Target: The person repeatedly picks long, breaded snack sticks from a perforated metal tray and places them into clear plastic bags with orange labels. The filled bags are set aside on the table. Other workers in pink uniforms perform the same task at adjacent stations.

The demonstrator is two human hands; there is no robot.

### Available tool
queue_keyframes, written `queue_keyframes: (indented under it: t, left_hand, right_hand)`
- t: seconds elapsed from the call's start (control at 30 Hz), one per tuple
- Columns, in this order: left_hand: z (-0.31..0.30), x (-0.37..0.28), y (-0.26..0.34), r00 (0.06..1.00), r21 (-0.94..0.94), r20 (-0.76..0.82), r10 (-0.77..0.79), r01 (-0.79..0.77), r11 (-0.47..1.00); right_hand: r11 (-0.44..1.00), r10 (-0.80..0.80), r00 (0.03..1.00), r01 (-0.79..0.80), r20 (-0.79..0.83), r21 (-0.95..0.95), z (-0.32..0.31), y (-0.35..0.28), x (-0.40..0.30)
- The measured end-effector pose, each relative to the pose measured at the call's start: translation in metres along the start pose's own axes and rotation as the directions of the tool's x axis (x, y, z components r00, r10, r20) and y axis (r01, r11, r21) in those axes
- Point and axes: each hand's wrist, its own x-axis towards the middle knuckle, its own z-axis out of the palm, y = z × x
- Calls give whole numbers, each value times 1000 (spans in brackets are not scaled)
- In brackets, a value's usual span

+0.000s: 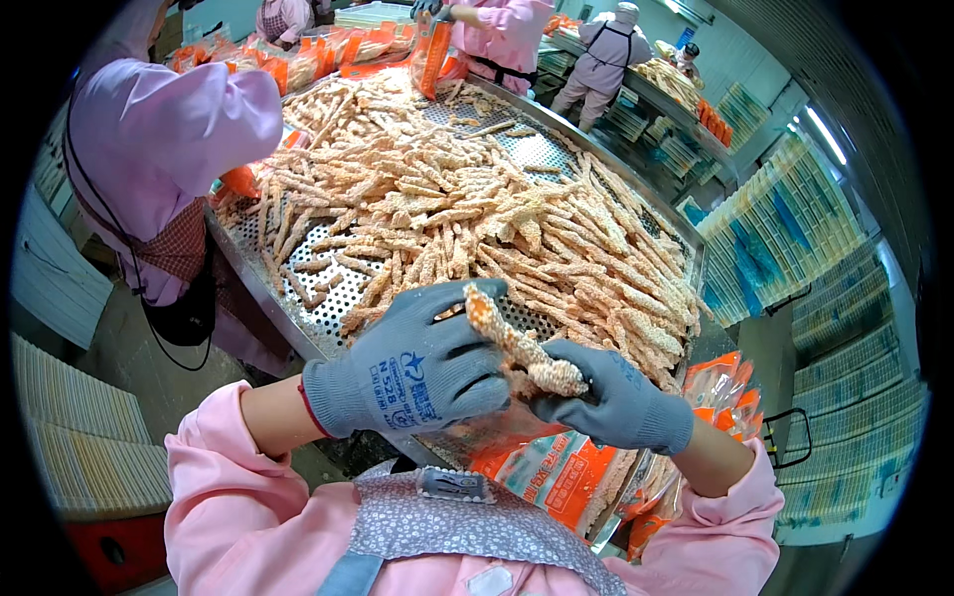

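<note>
Both my hands wear grey work gloves with blue printing. A crumb-coated strip of food spans the space between them, its upper end showing orange under the crumbs. My right hand grips the lower end. My left hand curls against the strip's upper left side, its fingertips partly hidden behind it. More coated food shows just beneath the strip, partly covered by the hands. Under my hands, near my chest, lies an orange and clear printed plastic bag. A large heap of coated strips covers much of the perforated metal table ahead.
A person in pink stands close at the table's left side. Across the table, a gloved person holds an orange bag. More orange bags lie at the right corner. Stacked trays stand at right, others at left.
</note>
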Motion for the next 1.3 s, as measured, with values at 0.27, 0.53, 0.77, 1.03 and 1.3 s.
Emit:
queue_keyframes:
  t: [0.27,0.53,0.77,1.03,1.3]
  left_hand:
    - [-25,7,0,975,-48,182,125,-118,992]
    - [-20,-3,-6,993,-167,101,66,-48,985]
    - [-30,-15,-3,995,-170,99,9,8,985]
    - [-42,-5,-15,1000,-4,4,-20,20,1000]
    - [-36,-28,13,963,-453,254,-93,204,868]
  right_hand:
    - [951,87,948,12,306,-309,8,-9,17]
    - [901,120,992,-90,44,-424,-11,-9,3]
    - [978,-66,978,25,-197,-205,5,-9,-17]
    - [624,-466,849,116,-249,-773,7,23,-58]
    - [875,-483,685,377,-545,-302,61,75,-77]
